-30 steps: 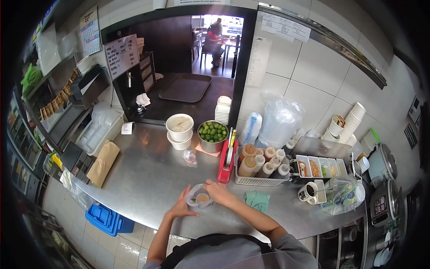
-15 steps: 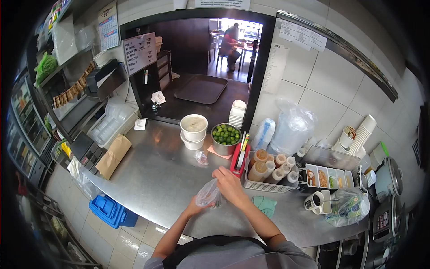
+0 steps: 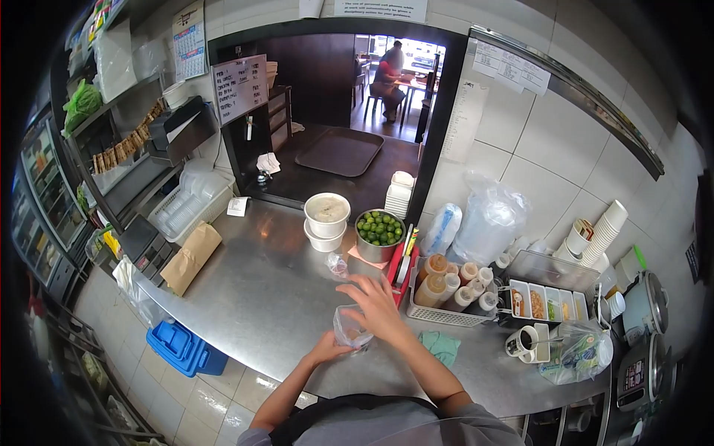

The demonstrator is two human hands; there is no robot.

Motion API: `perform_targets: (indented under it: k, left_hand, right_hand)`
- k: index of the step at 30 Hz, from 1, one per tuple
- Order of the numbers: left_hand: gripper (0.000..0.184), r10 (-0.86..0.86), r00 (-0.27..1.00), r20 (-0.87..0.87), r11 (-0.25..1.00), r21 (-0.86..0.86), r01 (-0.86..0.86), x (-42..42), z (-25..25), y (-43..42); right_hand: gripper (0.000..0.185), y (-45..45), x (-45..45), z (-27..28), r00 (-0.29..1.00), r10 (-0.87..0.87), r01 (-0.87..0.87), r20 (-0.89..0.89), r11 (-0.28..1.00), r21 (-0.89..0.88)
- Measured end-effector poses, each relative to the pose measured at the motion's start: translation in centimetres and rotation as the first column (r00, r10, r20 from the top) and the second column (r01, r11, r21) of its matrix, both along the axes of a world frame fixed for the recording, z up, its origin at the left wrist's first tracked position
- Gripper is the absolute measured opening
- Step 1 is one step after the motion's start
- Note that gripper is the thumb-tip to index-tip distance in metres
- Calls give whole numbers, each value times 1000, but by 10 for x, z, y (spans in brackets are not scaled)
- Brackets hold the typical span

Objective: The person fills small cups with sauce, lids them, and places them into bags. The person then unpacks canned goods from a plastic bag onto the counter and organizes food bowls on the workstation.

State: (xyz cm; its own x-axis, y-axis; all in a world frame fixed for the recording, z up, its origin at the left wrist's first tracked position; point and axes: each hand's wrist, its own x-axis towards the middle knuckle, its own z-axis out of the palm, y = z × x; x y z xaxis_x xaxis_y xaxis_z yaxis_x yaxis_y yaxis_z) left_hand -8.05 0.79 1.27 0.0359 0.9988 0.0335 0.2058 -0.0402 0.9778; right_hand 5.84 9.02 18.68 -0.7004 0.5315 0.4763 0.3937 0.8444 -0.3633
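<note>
My left hand [image 3: 328, 348] grips a clear plastic bag [image 3: 346, 325] low over the steel counter; what lies in the bag is hard to make out. Above and right of it is my right hand [image 3: 375, 306], its fingers apart and holding nothing, partly covering the bag. Just beyond those fingers a small, tied plastic bag [image 3: 336, 264] rests on the counter. Behind that stand two stacked white tubs [image 3: 326, 232]. To their right is a metal pot of green citrus fruits [image 3: 378, 227], beside a red tape dispenser [image 3: 402, 262].
Right of my hands, a basket [image 3: 448, 315] holds several sauce bottles. A green cloth [image 3: 439, 346] lies before it. Further right are a topping tray [image 3: 549, 299] and a mug [image 3: 523, 340]. A paper bag [image 3: 191, 258] sits left. A tray [image 3: 340, 152] lies in the pass-through.
My right hand has let go of the bag's top and spread its fingers. The bag now sits more open in my left hand. The view has shifted slightly.
</note>
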Motion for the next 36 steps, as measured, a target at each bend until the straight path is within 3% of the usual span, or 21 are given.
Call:
perform_targets:
  k: [1, 4, 5, 6, 7, 10, 12, 13, 15, 18, 21, 23, 26, 27, 29, 31, 33, 36]
  left_hand:
    - [51, -6, 1000, 8, 1000, -16, 6, 0, 0, 0]
    - [52, -10, 1000, 20, 1000, -8, 10, -3, -12, -6]
    - [52, -4, 1000, 21, 1000, 13, 4, -6, -15, -2]
    - [52, -2, 1000, 11, 1000, 6, 2, -6, -7, 1]
    - [51, 1, 1000, 3, 1000, -5, -1, -1, 4, -2]
    - [51, 11, 999, 48, 999, -52, -9, 2, 0, -4]
    - [50, -2, 993, 114, 998, -67, 9, -2, -16, -3]
    - [50, -20, 987, 158, 997, -64, 30, -5, -25, -2]
    - [49, -35, 986, 164, 999, -5, 37, -5, -31, -4]
    - [48, -6, 998, 61, 995, 102, 0, -5, -21, -2]
    - [48, 15, 1000, 1, 999, 40, -15, -1, -3, -9]
    - [49, 14, 1000, -4, 1000, -13, -14, 1, 6, -6]
    - [53, 18, 1000, -6, 1000, -1, -18, 0, 0, -4]
    - [56, 17, 1000, 12, 1000, -17, -16, -1, -1, -4]
    - [61, 9, 999, 52, 999, -42, -7, 0, 1, -3]
    - [69, -56, 992, 115, 998, 47, 51, 5, 8, 1]
    - [76, -57, 992, 109, 991, 130, 43, 9, 26, 1]
    - [81, -15, 999, -51, 974, 225, 26, 18, 32, 1]
  right_hand:
    - [12, -1, 6, 2, 999, -15, 15, 49, 1000, -5]
    - [16, 32, 21, -23, 832, 31, 125, 554, 962, -242]
    - [18, 36, 24, -21, 957, 2, 86, 291, 954, -287]
    - [20, 36, 28, -14, 1000, -29, 29, 5, 948, -316]
    - [22, 33, 31, -5, 959, -60, -38, -278, 942, -333]
    - [26, 7, 34, 31, 878, -200, 23, -435, 925, -378]
    - [25, 2, 30, -6, 991, 76, -92, -114, 985, -143]
    - [24, -5, 29, -27, 980, 182, -179, 76, 983, -42]
    - [25, -27, 20, -50, 868, 220, -130, 446, 966, -224]
    - [23, -21, 10, -75, 866, 444, -334, 231, 856, -393]
    - [20, -13, 21, -20, 937, 294, -348, -189, 737, -579]
    - [21, -11, 34, 13, 910, 3, -352, -414, 530, -771]
    - [42, 16, 59, -1, 946, 28, -245, -323, 714, -656]
    - [50, 31, 64, -28, 981, 152, -193, -119, 742, -642]
    - [64, 57, 78, -108, 888, 339, -105, 312, 808, -579]
    - [80, 44, 68, -158, 915, 398, -327, 67, 828, -455]
    - [83, 26, 46, -166, 921, 333, -386, -201, 713, -585]
    - [72, 7, 19, -145, 939, 248, -335, -238, 808, -485]
